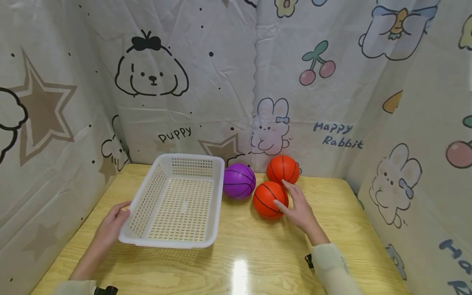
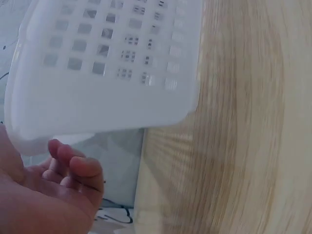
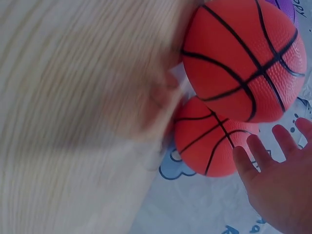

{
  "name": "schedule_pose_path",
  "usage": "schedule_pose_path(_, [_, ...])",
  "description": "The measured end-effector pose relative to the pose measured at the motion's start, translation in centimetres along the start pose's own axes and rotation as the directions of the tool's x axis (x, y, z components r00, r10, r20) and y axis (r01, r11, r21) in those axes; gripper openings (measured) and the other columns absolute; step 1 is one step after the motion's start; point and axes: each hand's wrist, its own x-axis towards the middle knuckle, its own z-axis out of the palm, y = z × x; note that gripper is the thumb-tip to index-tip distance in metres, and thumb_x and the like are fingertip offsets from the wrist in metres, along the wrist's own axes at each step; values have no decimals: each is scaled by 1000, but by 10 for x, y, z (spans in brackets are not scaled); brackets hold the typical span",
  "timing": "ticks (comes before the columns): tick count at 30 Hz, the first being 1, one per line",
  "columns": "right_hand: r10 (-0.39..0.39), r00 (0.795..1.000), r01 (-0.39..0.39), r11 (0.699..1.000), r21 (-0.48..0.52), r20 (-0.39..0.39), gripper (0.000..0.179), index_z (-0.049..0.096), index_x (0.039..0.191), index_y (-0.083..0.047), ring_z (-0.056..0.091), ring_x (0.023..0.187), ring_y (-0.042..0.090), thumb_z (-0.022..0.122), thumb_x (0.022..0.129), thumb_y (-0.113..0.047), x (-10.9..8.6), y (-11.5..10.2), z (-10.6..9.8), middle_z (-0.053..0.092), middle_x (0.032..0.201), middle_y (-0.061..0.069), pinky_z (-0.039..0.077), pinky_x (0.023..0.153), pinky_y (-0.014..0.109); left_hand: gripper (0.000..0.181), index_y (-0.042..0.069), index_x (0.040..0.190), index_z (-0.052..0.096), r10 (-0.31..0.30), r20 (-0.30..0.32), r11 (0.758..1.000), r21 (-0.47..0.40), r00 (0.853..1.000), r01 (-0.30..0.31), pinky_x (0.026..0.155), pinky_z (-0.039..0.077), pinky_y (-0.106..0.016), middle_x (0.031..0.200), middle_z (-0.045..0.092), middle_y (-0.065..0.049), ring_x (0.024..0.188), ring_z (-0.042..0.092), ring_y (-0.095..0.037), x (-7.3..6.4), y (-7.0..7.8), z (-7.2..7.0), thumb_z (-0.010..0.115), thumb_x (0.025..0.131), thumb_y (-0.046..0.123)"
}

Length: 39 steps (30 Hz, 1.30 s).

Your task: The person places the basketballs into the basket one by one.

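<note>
A white plastic basket (image 1: 177, 242) with a perforated floor and sides has nothing inside. My left hand (image 1: 112, 223) grips its left rim, fingers curled under the edge in the left wrist view, where the thumb is hidden. To the right of the basket are a purple mini basketball (image 1: 239, 181) and two orange-red ones. The nearer orange-red ball (image 1: 270, 200) has my right hand (image 1: 299, 208) at its right side, with fingers spread around but not closed. Behind it, the farther orange-red ball (image 1: 282, 169) stands close to the back curtain.
The wooden table (image 1: 254, 250) carries the basket and balls. A printed fabric curtain (image 1: 217, 73) encloses its back and both sides, close to the table edges. Dark wrist straps (image 1: 309, 261) show at the sleeves.
</note>
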Motion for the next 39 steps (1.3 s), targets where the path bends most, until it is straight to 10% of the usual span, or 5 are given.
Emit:
schedule_pose_path(13, [64, 997, -66, 997, 48, 35, 77, 40, 157, -24, 50, 136, 45, 73, 93, -51, 5, 3, 19, 36, 159, 10, 42, 107, 68, 44, -2, 149, 45, 35, -113, 993, -106, 993, -47, 61, 49, -26, 84, 51, 4, 72, 54, -5, -4, -5, 13, 44, 112, 21])
schedule_pose_path(39, [7, 998, -2, 998, 61, -70, 71, 49, 150, -21, 52, 134, 43, 82, 89, -39, 7, 8, 22, 43, 152, 12, 44, 106, 67, 42, -2, 147, 48, 28, -145, 991, -124, 989, -47, 60, 50, -26, 82, 53, 1, 70, 56, -7, -3, -1, 14, 45, 111, 19])
